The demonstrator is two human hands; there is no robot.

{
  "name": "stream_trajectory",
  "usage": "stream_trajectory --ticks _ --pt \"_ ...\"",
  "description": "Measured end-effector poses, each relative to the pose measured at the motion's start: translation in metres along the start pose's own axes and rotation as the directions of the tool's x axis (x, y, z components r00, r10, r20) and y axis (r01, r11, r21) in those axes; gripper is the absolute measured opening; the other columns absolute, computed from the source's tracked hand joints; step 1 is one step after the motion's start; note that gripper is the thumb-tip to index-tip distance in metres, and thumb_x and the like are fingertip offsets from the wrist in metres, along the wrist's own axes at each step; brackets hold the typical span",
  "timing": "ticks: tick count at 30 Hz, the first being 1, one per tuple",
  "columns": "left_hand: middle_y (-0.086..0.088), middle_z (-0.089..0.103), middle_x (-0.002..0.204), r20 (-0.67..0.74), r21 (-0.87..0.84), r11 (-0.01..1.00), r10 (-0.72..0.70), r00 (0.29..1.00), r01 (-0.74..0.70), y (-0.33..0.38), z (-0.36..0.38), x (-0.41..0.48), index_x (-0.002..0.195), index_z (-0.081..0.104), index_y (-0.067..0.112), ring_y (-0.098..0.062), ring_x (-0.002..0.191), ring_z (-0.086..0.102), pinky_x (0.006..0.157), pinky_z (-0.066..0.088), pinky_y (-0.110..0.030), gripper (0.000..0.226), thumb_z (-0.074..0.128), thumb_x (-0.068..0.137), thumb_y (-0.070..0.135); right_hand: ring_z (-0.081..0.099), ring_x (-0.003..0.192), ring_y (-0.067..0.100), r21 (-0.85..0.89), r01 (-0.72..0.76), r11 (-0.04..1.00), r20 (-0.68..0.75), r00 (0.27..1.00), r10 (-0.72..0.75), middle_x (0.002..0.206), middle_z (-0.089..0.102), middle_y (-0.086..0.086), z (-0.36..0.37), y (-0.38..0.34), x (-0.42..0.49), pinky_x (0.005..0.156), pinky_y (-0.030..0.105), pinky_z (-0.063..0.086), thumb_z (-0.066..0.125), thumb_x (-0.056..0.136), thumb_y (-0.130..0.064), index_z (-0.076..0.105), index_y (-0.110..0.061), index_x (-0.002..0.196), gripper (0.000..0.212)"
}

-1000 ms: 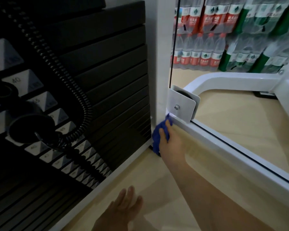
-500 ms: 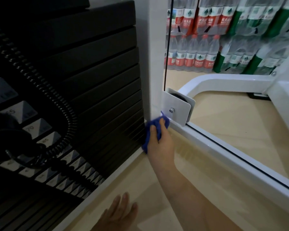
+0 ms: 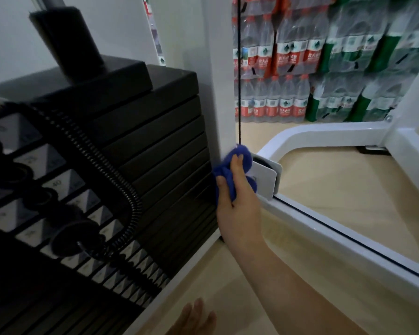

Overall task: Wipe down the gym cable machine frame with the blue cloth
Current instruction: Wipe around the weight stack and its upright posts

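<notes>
Floor (image 3: 336, 189) was pale wood-look, the lighting dim. The machine's white frame upright (image 3: 221, 93) rose mid-view, with a white base rail (image 3: 336, 238) running off to the lower right and a curved white rail (image 3: 300, 134) behind it. The black weight stack (image 3: 155, 141) filled the left side, with a coiled cord (image 3: 102, 160) draped down across its numbered plates. Shrink-wrapped packs of water bottles (image 3: 288, 68) were piled against the far wall, with red and green labels. A thin black cable (image 3: 239, 68) ran straight down beside the upright. The plate numbers were mostly too dark and blurred for us to read, and the selector pin end of the cord was lost in shadow. The white bracket plate (image 3: 264, 180) at the foot of the upright was partly covered by cloth and fingers. The left hand (image 3: 194, 320) was cut off by the bottom edge, only straight, spread fingers showing low by the floor; we couldn't tell whether it touched. The right hand (image 3: 237, 201) reached in from the lower right, forearm extended, and gripped the bunched blue cloth (image 3: 228, 165), thumb on its left side and a finger laid over the top. The cloth was pressed against the lower corner of the upright, just beside the bracket.
</notes>
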State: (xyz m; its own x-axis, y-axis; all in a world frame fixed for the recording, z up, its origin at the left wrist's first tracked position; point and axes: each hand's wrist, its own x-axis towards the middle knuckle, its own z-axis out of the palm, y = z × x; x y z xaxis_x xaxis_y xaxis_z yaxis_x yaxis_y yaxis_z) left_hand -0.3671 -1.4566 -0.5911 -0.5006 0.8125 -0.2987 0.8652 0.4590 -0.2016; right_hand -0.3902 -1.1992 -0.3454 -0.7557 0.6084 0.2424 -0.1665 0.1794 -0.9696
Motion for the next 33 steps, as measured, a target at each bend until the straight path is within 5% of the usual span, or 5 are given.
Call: stream_trajectory --ticks 3,7,13,25,33 --pt "0.019 0.05 0.14 0.226 0.228 0.97 0.037 0.973 -0.09 -0.025 -0.053 0.006 0.16 -0.003 0.015 0.016 0.11 0.058 0.098 0.036 -0.02 0.131 0.07 0.07 0.076 0.051 0.134 0.003 0.008 0.078 0.997 -0.02 0.997 -0.078 0.149 0.054 -0.002 0.004 -0.013 0.002 0.114 0.02 0.039 0.053 0.1 -0.034 0.033 -0.041 0.153 0.058" --pt "0.016 0.021 0.165 -0.042 -0.247 0.954 0.164 0.986 -0.169 -0.012 -0.25 -0.002 0.159 0.015 0.045 -0.008 0.151 0.026 0.12 0.029 -0.029 0.06 0.04 0.104 0.046 0.058 0.095 -0.001 -0.116 -0.157 0.981 0.053 0.985 0.164 0.121 0.056 -0.004 -0.011 0.018 0.007 0.079 0.005 0.039 0.049 0.106 -0.032 0.029 -0.042 0.157 0.056" --pt "-0.011 0.069 0.13 -0.507 0.24 0.971 0.146 0.849 -0.023 -0.03 -0.339 -0.054 0.112 0.068 0.015 -0.031 0.132 0.057 0.107 0.046 -0.05 0.028 0.047 0.097 0.025 0.055 0.107 -0.018 0.011 -0.084 0.996 -0.019 0.996 0.084 0.128 0.059 -0.011 -0.002 -0.022 0.004 0.089 -0.002 0.039 0.053 0.104 -0.033 0.035 -0.035 0.157 0.056" --pt "0.015 0.07 0.125 -0.579 0.181 0.979 0.182 0.795 -0.092 -0.009 -0.394 -0.062 0.115 0.062 0.033 -0.011 0.14 0.048 0.108 0.042 -0.025 0.028 0.035 0.106 0.034 0.047 0.123 -0.016 -0.024 0.1 0.995 0.006 0.995 -0.1 0.137 0.054 -0.023 -0.01 -0.095 0.049 0.098 -0.003 0.031 0.05 0.105 -0.036 0.032 -0.041 0.154 0.053" --pt "-0.007 0.061 0.141 -0.606 0.243 0.954 0.008 0.795 0.176 -0.055 -0.516 -0.073 0.12 0.073 0.019 -0.03 0.141 0.047 0.113 0.037 -0.054 0.032 0.068 0.089 0.023 0.046 0.142 0.012 -0.042 0.162 0.986 0.022 0.987 -0.161 0.154 0.05 -0.007 -0.012 -0.119 0.066 0.115 0.033 0.037 0.047 0.1 -0.045 0.028 -0.038 0.157 0.06"
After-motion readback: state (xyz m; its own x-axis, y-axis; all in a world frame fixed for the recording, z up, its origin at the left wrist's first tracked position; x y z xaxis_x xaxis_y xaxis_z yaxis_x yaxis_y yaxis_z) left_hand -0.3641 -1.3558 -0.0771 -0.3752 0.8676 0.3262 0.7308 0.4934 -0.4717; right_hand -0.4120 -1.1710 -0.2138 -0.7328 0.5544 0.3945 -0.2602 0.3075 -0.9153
